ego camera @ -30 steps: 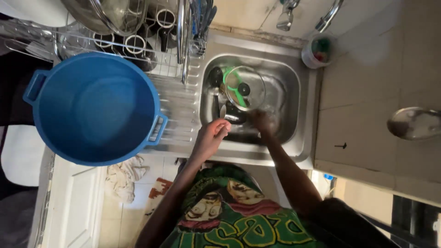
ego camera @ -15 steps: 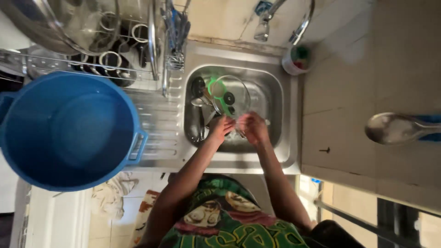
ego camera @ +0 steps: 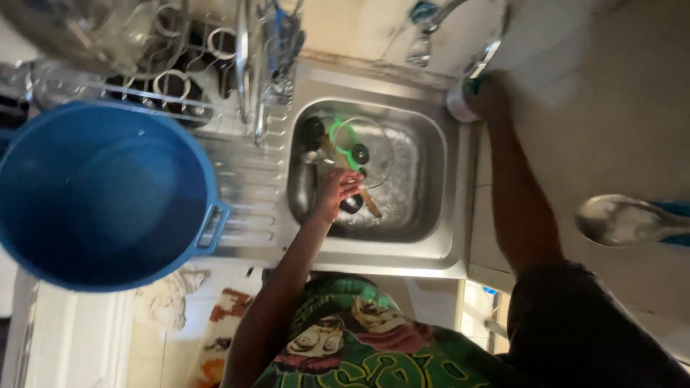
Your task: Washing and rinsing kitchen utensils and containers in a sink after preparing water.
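My left hand [ego camera: 335, 192] is down in the steel sink [ego camera: 438, 237], fingers curled around a wooden-handled utensil [ego camera: 371, 205]. Under and behind it lie a glass lid with a green rim [ego camera: 343, 138] and a dark knob, plus dark utensils [ego camera: 312, 131]. My right hand [ego camera: 490, 92] is stretched to the sink's back right corner, resting on a small white container [ego camera: 457, 108] with something green in it. That hand is blurred, so its grip is unclear. The tap [ego camera: 425, 36] stands just left of it.
A big blue tub [ego camera: 100, 194] sits on the ribbed drainboard left of the sink. Behind it a wire rack [ego camera: 144, 93] holds pots, cups and cutlery. A metal ladle [ego camera: 622, 219] lies on the tiled counter at right. Cloths [ego camera: 169, 302] lie on the floor below.
My right hand has left the sink and reached to the white container at the back right corner. My left hand stays in the sink on the utensils.
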